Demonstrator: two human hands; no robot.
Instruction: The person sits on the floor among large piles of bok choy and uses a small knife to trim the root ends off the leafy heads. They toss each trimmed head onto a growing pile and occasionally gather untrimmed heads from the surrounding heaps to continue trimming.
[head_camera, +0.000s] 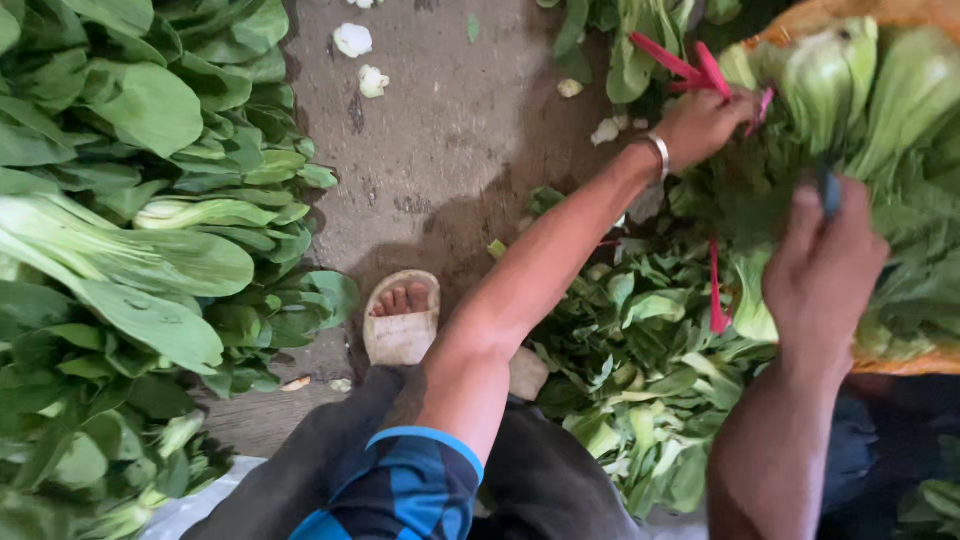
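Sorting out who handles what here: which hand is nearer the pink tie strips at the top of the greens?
Left. The left hand grips the pink tie strips. The right hand is lower down, holding a small blue tool against the bundled greens.

bare concrete floor (450, 130) open between leafy greens (130, 250), trimmed leaf heap (640, 370) crowding right

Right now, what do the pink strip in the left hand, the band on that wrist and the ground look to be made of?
The flat pink strip in the left hand: probably thin plastic ribbon, smooth and slightly glossy, though that's unsure. The silvery wrist band: seemingly polished metal, catching light. The grey ground: apparently rough concrete or packed earth, matte and stained.
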